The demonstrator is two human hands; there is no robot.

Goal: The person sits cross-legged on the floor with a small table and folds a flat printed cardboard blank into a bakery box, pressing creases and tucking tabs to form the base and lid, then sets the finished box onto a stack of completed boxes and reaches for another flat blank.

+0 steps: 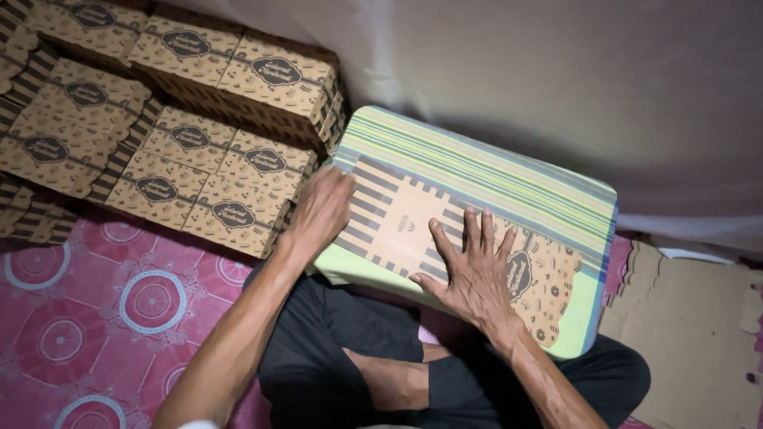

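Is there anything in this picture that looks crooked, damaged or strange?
Nothing looks damaged or spilled. The flat cardboard box blank lies slanted on the striped cushion, pressed by the left hand and right hand. The folded boxes stand in fairly neat stacks. Plain cardboard sheets lie loosely at the right.

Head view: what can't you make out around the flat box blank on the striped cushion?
- Flat cardboard box blank: its middle and left edge are covered by the right hand and the left hand.
- Striped cushion: its underside rests on the lap, hidden.
- Plain cardboard sheets: cut off by the right and bottom edges.
- Stacked printed boxes: cut off at the left and top edges; the depth of the stack is unclear.
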